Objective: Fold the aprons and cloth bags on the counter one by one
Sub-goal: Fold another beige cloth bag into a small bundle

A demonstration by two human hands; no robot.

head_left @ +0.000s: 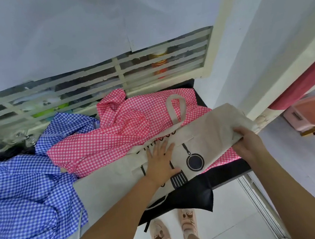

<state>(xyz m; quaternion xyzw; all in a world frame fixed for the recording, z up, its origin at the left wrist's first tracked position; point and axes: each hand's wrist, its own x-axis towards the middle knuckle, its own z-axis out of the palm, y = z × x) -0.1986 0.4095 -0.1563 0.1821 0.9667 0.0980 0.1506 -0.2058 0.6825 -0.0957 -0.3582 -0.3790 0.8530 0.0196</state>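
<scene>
Beige cloth [207, 134] with a black pan-and-spatula print lies slantwise across the right part of the black counter [230, 174]. We cannot tell whether it is an apron or a bag. Its wide strap loop [174, 108] rests further back, on the pink checked apron [117, 141] underneath.

Left hand [161, 160]: flat on the middle of the beige cloth, fingers straight and spread, pressing down beside the print. Right hand [249, 142]: at the cloth's right end, fingers curled over a doubled edge, gripping it.

The pink checked apron is crumpled, its far end up against the window ledge. To its left we see a blue checked apron [26, 186], also rumpled, touching the pink one and spilling toward the counter's near edge. A black cloth [193, 197] hangs off the front edge below the beige cloth.

Behind the counter: a window with pale slats [93, 83]. Below, on white floor tiles, feet in pink sandals [187, 222]. Far right, a pink box [310, 111].
</scene>
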